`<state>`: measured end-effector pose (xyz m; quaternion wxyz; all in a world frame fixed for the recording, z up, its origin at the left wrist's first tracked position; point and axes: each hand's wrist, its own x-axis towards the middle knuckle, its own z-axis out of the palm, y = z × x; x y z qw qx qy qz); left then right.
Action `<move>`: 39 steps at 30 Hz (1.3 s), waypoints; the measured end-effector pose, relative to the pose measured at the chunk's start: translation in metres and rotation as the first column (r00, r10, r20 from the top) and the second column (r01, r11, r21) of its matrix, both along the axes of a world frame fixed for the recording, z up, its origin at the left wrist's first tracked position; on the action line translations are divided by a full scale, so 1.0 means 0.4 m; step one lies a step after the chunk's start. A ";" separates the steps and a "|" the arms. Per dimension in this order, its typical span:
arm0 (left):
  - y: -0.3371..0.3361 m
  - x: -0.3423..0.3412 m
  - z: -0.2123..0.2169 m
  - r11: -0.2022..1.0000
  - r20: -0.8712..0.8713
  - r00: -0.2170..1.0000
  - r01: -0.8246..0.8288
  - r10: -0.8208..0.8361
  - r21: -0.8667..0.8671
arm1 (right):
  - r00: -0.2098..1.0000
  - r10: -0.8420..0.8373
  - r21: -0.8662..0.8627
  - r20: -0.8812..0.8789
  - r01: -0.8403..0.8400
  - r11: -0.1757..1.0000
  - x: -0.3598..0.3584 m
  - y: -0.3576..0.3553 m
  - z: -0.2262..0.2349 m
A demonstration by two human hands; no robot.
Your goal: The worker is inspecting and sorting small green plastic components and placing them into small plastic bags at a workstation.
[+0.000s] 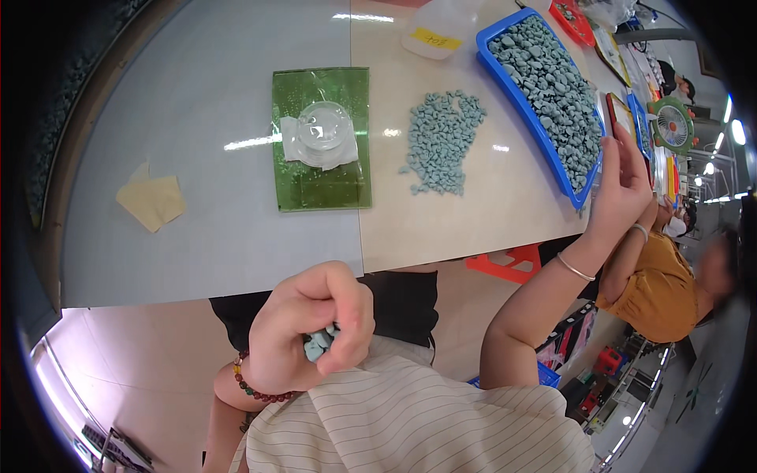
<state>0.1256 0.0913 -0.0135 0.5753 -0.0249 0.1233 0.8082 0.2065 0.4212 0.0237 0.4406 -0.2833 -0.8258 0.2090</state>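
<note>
My left hand is curled closed around several teal stones, which show between its thumb and fingers in front of my striped shirt. My right hand is at the right end of a blue tray, its fingers stretched and parted beside the rim. Whether it touches the rim I cannot tell. Small teal stones fill the tray. On the table, a loose patch of the same stones is spread left of the tray.
A green mat bears a clear round dish on white paper. A tan cloth piece lies at left. A translucent jug stands at the back. To the right are a green fan and a person in a mustard top.
</note>
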 end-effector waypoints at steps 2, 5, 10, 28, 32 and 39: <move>-0.007 -0.002 0.008 0.996 -0.002 0.999 0.032 -0.032 -0.081 | 0.997 0.056 -0.069 -0.059 -0.060 0.996 -0.006 -0.009 0.002; -0.007 -0.007 0.014 0.996 -0.142 0.988 0.049 -0.059 -0.071 | 0.956 -0.008 -0.143 -0.292 -0.035 0.989 0.011 -0.070 0.008; 0.000 0.015 -0.033 0.982 -0.205 0.974 -0.062 0.099 0.181 | 0.844 0.381 -0.029 0.378 -0.401 0.916 -0.030 -0.266 -0.002; -0.029 -0.001 0.010 0.983 -0.571 0.819 -0.146 0.058 -0.109 | 0.875 0.429 0.169 0.224 -0.468 0.867 -0.047 -0.307 -0.027; 0.001 -0.004 -0.007 0.914 -0.933 0.355 -0.395 0.057 -0.095 | 0.683 0.723 0.134 0.104 -0.730 0.671 -0.020 -0.408 0.003; -0.008 -0.008 -0.005 0.859 -0.979 0.201 -0.505 0.025 -0.081 | 0.635 0.758 0.154 0.145 -0.772 0.617 -0.027 -0.448 -0.024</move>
